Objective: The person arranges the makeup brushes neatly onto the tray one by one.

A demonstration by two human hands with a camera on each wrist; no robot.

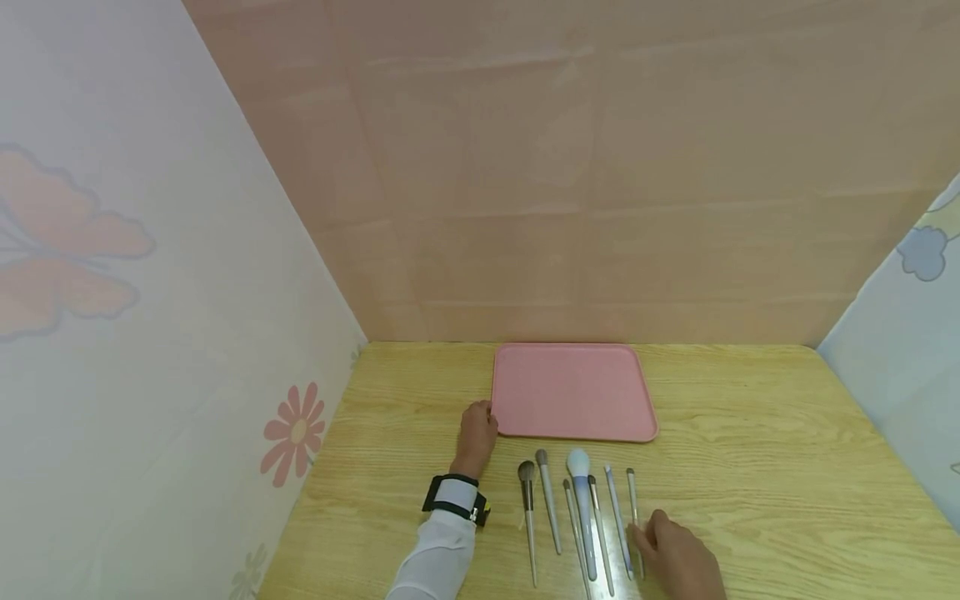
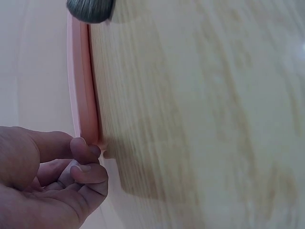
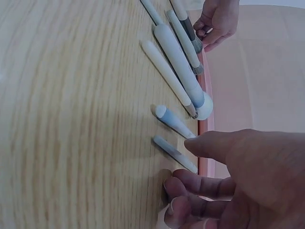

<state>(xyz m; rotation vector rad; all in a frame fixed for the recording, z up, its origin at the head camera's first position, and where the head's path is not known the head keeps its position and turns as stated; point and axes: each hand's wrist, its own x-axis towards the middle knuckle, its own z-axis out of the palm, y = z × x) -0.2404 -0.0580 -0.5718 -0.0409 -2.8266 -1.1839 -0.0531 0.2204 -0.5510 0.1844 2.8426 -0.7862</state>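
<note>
A pink tray point(image 1: 573, 392) lies flat on the wooden table. At its front left corner is my left hand point(image 1: 477, 429), with curled fingers point(image 2: 88, 174) pinching the rim in the left wrist view. Several makeup brushes fan out in front of the tray, bristles toward it. My right hand point(image 1: 678, 554) is at the rightmost thin brush point(image 1: 633, 500). In the right wrist view that brush's handle lies between the spread thumb and the bent fingers point(image 3: 195, 183), which do not close on it. A blue-handled brush point(image 3: 174, 121) lies just beside it.
Among the other brushes are a large white-tipped one point(image 1: 581, 492) and a dark-bristled one point(image 1: 528, 500) at the left. The wooden table point(image 1: 765, 450) extends to both sides. A brown backdrop point(image 1: 570, 208) rises behind, with a patterned wall point(image 1: 187, 333) at the left.
</note>
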